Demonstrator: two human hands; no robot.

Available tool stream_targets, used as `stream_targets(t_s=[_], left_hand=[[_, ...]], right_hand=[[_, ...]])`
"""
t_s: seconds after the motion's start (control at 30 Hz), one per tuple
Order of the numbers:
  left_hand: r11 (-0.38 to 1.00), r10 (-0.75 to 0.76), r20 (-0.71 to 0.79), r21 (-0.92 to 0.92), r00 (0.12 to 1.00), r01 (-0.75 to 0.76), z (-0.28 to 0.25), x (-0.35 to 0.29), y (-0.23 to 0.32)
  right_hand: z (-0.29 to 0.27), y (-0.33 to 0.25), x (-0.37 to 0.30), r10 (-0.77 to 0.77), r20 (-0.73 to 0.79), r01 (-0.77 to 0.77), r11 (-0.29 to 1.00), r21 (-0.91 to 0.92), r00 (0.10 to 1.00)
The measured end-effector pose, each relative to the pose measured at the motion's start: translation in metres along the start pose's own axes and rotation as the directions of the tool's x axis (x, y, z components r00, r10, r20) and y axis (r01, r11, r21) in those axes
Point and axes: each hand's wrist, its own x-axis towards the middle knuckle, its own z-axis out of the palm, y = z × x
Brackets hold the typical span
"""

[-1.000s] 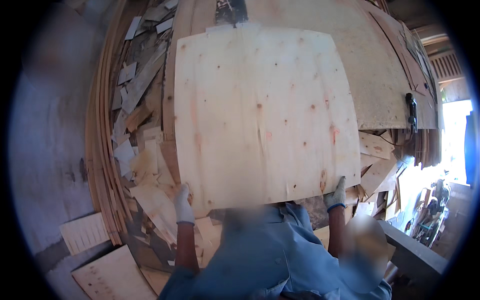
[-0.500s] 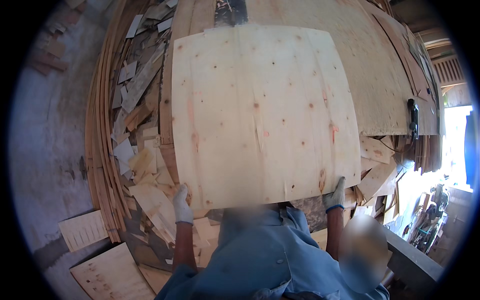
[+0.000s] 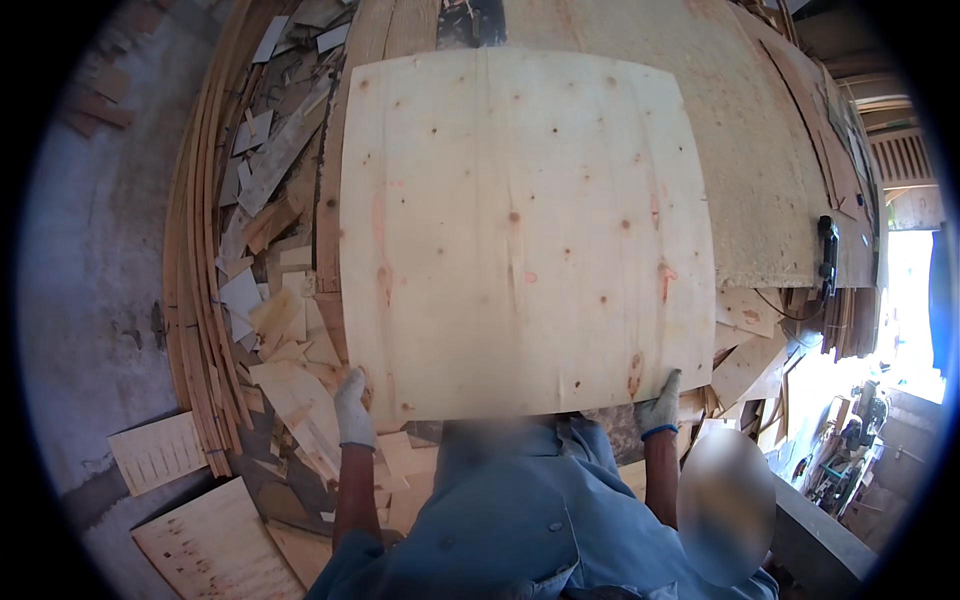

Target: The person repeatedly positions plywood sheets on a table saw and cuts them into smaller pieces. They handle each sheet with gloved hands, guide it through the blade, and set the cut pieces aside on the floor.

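Observation:
A large, pale plywood sheet (image 3: pixel 520 230) with small knots and reddish streaks spreads out in front of me. At its near left corner my left hand (image 3: pixel 354 410), in a whitish glove, grips the edge, thumb on top and fingers hidden beneath. My right hand (image 3: pixel 660 404), in a like glove with a blue cuff, grips the near edge toward the right corner, its thumb also on top. The sheet's far part lies over a wooden worktable (image 3: pixel 760 200); whether it rests on the table I cannot tell.
Wood offcuts (image 3: pixel 290 330) lie heaped along the left and below the sheet. Long thin strips (image 3: pixel 192 280) stand beside them near the wall. A black handle-like tool (image 3: pixel 827 258) sits at the table's right edge. Two boards (image 3: pixel 215 540) lie at lower left.
Both hands and the near edge of the sheet have shifted slightly left. The sheet has turned a little, its near right corner now slightly nearer me.

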Motion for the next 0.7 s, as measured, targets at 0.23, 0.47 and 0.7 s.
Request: stream_targets(t_s=[0.23,0.47,0.7], left_hand=[[0.987,0.018,-0.049,0.161,0.999,-0.010,0.011,-0.012,-0.001],[0.975,0.043,-0.001,0.217,0.999,-0.042,0.019,-0.013,-0.001],[0.987,0.000,-0.091,0.159,0.996,0.015,0.020,-0.012,-0.002]], right_hand=[[-0.007,-0.010,0.014,0.033,-0.007,-0.034,0.999,-0.036,0.999],[0.007,-0.015,0.018,0.017,-0.098,-0.017,1.000,0.008,0.995],[0.002,-0.018,0.024,0.079,-0.064,-0.074,0.994,0.081,0.995]])
